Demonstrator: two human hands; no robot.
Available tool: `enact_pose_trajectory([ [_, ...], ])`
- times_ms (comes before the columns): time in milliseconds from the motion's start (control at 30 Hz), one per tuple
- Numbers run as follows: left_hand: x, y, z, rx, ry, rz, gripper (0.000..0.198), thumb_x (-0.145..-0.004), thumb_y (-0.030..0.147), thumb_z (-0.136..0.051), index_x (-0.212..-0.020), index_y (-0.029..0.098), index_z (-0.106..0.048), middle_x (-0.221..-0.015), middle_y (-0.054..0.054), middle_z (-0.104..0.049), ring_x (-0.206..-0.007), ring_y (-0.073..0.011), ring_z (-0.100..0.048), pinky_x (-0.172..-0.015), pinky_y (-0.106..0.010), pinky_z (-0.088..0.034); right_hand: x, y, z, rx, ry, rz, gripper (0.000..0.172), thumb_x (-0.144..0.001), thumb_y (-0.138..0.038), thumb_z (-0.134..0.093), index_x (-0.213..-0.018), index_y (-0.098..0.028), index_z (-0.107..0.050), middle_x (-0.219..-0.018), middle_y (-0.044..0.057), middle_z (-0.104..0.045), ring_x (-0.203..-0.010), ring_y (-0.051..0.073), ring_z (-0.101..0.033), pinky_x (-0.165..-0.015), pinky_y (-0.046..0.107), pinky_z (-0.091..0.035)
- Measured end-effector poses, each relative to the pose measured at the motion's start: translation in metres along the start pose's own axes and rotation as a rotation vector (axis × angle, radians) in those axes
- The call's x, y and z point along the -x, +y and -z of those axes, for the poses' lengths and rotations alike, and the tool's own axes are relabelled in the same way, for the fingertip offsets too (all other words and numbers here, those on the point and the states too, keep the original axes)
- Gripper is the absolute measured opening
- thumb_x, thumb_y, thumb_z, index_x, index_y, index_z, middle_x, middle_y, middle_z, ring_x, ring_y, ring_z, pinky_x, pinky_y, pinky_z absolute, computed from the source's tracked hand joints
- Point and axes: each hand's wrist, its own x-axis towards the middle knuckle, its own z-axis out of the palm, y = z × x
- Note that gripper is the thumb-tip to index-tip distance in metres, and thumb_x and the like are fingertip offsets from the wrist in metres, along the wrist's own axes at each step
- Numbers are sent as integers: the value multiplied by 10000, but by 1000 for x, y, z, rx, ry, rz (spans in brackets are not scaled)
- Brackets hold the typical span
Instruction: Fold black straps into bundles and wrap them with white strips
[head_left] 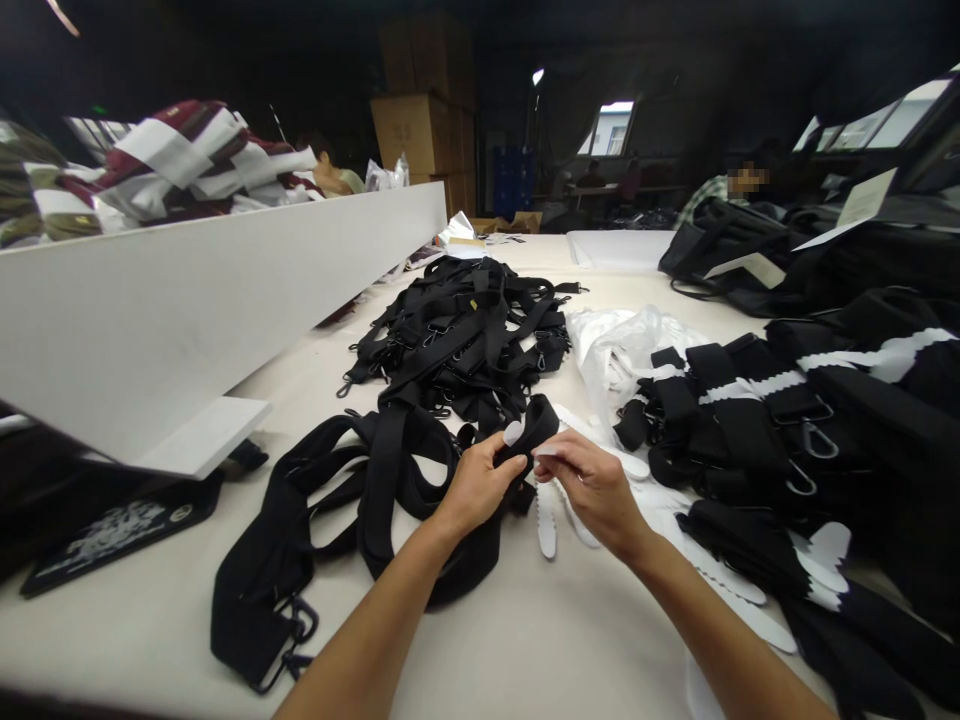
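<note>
Near the middle of the table, my left hand [480, 480] is closed around a folded black strap [537, 425], its thumb pressed on the webbing, with a rounded white tab end showing beside the fingers. Just to the right, my right hand [589, 480] pinches a white strip [546, 515] with a scalloped edge, close against the strap. Loops of wide black webbing [390, 480] lie left of and below my left hand, with a metal clip at the lower left end. More white strips [727, 575] lie under and right of my right hand.
A pile of black straps with clips [472, 320] sits ahead. Bundled straps with white bands [750, 400] fill the right side, beside a clear plastic bag [615, 350]. A white board [225, 300] stands at left. People sit in the background.
</note>
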Motion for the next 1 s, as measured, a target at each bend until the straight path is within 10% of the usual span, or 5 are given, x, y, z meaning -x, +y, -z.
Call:
enact_pose_trajectory([
  [233,10,0,-13,-280,-58,-187,166,-857,232,-620,-1023,243,-632,-940,-33,-705,-902,-252,-645,-798,-295,-449,6,1,-10,159,177,24,145,-904,-265,-616,-944,-259,-755,-1006,57,-627,-791,166,-627,-729,305,-552],
  [367,11,1,-19,-224,-68,-196,195,-872,204,-605,-1058,247,-565,-1041,-23,-707,-989,-241,-644,-834,-286,-438,0,1,-2,46,155,-185,174,-844,-375,-682,-864,-221,-759,-1138,60,-641,-538,89,-529,-476,251,-476],
  [700,8,-5,-22,-55,-168,-112,196,-925,268,-520,-1101,186,-548,-1047,-55,-678,-1001,-216,-623,-884,-294,-448,-8,9,13,-221,56,-525,315,-699,-430,-768,-733,-131,-674,-554,-13,-590,-431,74,-456,-392,176,-332],
  [1000,4,-14,-23,-247,62,-134,190,-946,353,-503,-1022,205,-595,-801,1,-625,-742,-163,-579,-709,-257,-407,-3,23,3,-208,-45,-555,318,-731,-433,-730,-762,-153,-582,-464,-7,-596,-398,104,-530,-410,172,-394],
])
